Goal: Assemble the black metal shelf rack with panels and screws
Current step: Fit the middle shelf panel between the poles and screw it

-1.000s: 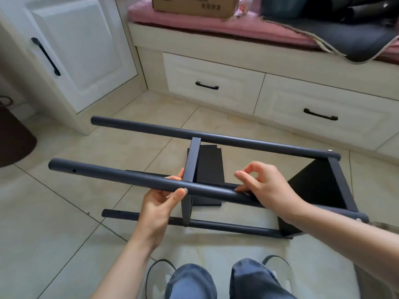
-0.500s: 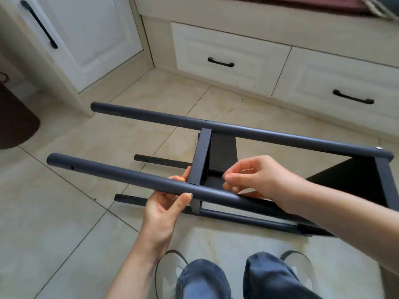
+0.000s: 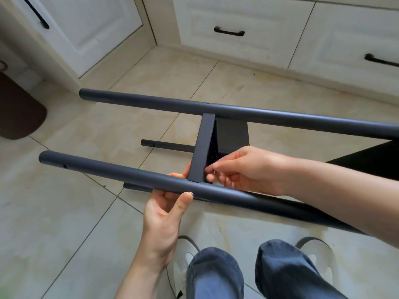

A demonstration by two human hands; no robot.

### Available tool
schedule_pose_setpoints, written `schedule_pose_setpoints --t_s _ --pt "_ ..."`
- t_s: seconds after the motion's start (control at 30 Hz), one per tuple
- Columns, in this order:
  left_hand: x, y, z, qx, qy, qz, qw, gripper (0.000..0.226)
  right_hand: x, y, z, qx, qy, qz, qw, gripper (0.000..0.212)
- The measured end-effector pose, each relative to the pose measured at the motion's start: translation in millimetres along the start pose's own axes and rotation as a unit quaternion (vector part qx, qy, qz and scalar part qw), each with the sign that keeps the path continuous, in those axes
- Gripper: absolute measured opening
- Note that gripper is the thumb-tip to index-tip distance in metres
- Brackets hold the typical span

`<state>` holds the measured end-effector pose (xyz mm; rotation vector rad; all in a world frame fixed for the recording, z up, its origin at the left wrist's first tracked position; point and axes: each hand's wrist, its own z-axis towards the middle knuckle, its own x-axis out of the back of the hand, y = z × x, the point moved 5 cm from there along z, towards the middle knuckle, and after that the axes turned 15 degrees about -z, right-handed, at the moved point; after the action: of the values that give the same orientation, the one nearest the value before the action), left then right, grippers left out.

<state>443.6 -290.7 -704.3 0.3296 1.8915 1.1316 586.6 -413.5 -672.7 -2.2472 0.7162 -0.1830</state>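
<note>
Centrally, black metal shelf rack (image 3: 226, 134) lies on its side across mid-frame, over pale beige floor tiles (image 3: 64, 212). Four round dark-grey tubes visible: near upper tube (image 3: 112, 172) running from left-centre toward lower right; far upper tube (image 3: 216, 108) from upper left of centre out past the right edge; two lower tube ends on the floor, one (image 3: 164, 145) at centre, one (image 3: 136, 187) just below the near tube. Flat black metal shelf panel (image 3: 203, 147) stands edge-on between the two upper tubes, touching both. A second black panel (image 3: 367, 160) shows at the right edge.

Left hand (image 3: 166, 210), lower centre: curled around the near upper tube from below, thumb over its front, fingertips showing beyond it beside the panel foot.

Right hand (image 3: 244, 169), right of centre: fingers curled, thumb and forefinger pinched together at the panel's lower corner where it meets the near tube. A small shiny metal piece (image 3: 215, 172) shows between the fingertips; too small to identify.

Bottom edge: blue-jeaned knees (image 3: 216, 275) and white shoes (image 3: 317, 251). Top of frame: white cabinet drawers (image 3: 237, 22) with black handles (image 3: 228, 31). Left edge: dark brown mat (image 3: 17, 108).
</note>
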Motion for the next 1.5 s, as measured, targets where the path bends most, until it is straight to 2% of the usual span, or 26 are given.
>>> schedule_pose_setpoints --t_s 0.17,0.37,0.57,0.73,0.87,1.37,1.5 --pt "0.2 3.0 -1.2 0.002 0.000 0.001 1.000 0.058 -3.4 -0.2 5.8 -0.019 -0.050 -0.008 0.999 0.021" --pt "-3.2 4.8 -2.7 0.002 -0.009 -0.002 1.000 0.054 -6.1 -0.5 12.9 0.012 0.014 -0.101 0.995 0.017" --pt "-4.3 4.9 -3.5 0.008 -0.009 -0.009 1.000 0.054 -12.4 -7.2 11.1 0.044 -0.050 -0.067 0.996 0.011" --pt "-2.8 2.9 -3.4 0.025 0.004 -0.023 0.999 0.067 -9.4 -11.3 8.4 0.068 -0.046 -0.111 0.990 0.012" --pt "-6.6 3.0 -2.7 0.044 -0.021 -0.037 0.998 0.062 -8.6 -12.6 8.4 0.084 -0.032 -0.152 0.984 0.011" --pt "-9.7 6.9 -2.4 0.022 -0.045 0.011 0.999 0.045 -17.8 -1.6 15.5 0.026 -0.121 -0.064 0.990 0.013" --pt "-8.0 7.5 -2.3 0.010 -0.044 0.027 0.999 0.045 -21.0 0.4 16.7 -0.011 -0.136 -0.072 0.988 0.021"
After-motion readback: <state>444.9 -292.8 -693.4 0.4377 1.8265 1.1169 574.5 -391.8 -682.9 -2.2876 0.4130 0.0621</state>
